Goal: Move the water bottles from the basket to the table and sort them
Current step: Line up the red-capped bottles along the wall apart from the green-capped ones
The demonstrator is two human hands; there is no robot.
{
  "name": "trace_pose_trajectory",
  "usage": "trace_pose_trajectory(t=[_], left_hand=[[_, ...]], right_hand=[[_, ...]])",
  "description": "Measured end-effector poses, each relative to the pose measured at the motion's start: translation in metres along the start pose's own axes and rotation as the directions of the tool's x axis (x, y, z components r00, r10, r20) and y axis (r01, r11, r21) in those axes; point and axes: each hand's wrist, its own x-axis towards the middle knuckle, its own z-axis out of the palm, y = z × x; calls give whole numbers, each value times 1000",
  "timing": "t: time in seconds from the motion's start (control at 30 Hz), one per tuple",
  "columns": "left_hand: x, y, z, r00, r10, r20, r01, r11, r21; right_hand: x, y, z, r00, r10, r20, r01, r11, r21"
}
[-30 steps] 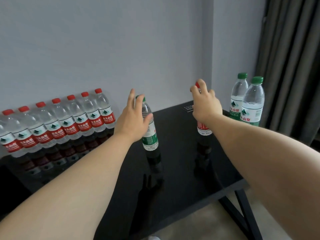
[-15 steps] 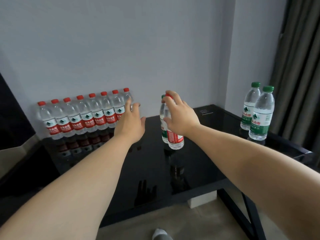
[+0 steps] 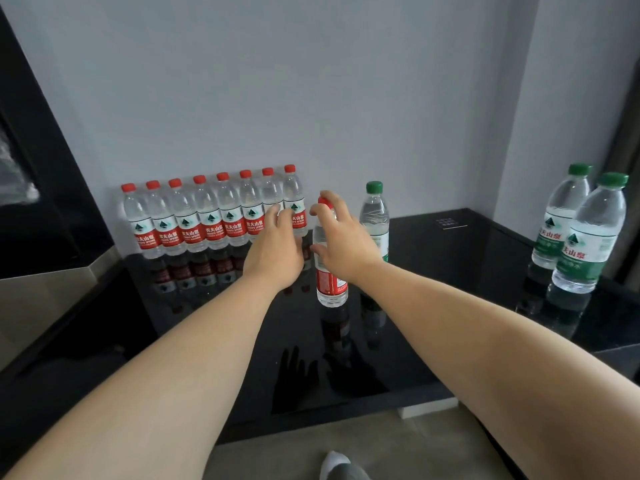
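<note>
Head view: right hand (image 3: 341,242) had its grip clamped round the upper body of a red-capped bottle (image 3: 330,282), thumb and fingers curled on it, cap showing above the knuckles. Bottle upright, just beside the right end of the red row (image 3: 207,216), eight against the wall. Whether its base touched the desk (image 3: 450,289) could not be told. Left hand (image 3: 277,251): grip apart, fingers straight, holding nothing, fingertips at the last label in the row. Green-capped bottle (image 3: 374,216) stood alone on the desk just behind the right hand. Green pair (image 3: 588,244) well apart, at the right edge. Basket not in view.

Step, as judged: sorting, adding the red bottle to its row. Next move called for setting it down close beside the last one without knocking the line, then taking the lone green bottle over to its pair.

Against a second ago: left hand had released the green bottle, and the red bottle had been carried left, nearer the row.
</note>
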Motion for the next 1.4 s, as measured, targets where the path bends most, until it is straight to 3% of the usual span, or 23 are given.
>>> trace_pose_trajectory(t=[0.17,0.27,0.37,0.43,0.57,0.63,0.8,1.03,1.17,1.27,1.4], left_hand=[[7,4,7,1000,14,-21,-15,998,-69],[9,7,10,997,-3,-82,-11,987,-160],[12,9,13,990,65,-127,-91,974,-209],[15,11,15,981,145,-133,-170,963,-208],[19,17,21,955,270,-121,-290,939,-188],[20,21,24,946,295,-130,-316,929,-191],[21,26,30,933,335,-134,-355,916,-186],[35,46,34,912,363,-191,-370,929,-6],[38,59,42,933,307,-186,-321,945,-54],[41,66,46,946,257,-199,-252,966,52],[43,74,46,953,238,-189,-206,963,173]], right_hand=[[1,5,-1,998,-63,25,63,998,3],[-3,14,-13,997,-65,-51,65,998,-4],[-2,34,-26,967,112,-227,-114,993,4],[0,52,-32,940,210,-269,-221,975,-14],[5,79,-36,982,154,-111,-172,969,-175],[9,87,-34,986,165,-38,-169,972,-166],[13,95,-26,989,144,-17,-144,975,-170],[19,105,-36,991,114,65,-107,989,-98],[20,109,-47,988,112,103,-90,976,-200],[20,110,-53,981,143,130,-103,955,-277],[19,111,-52,975,168,147,-134,967,-219]])
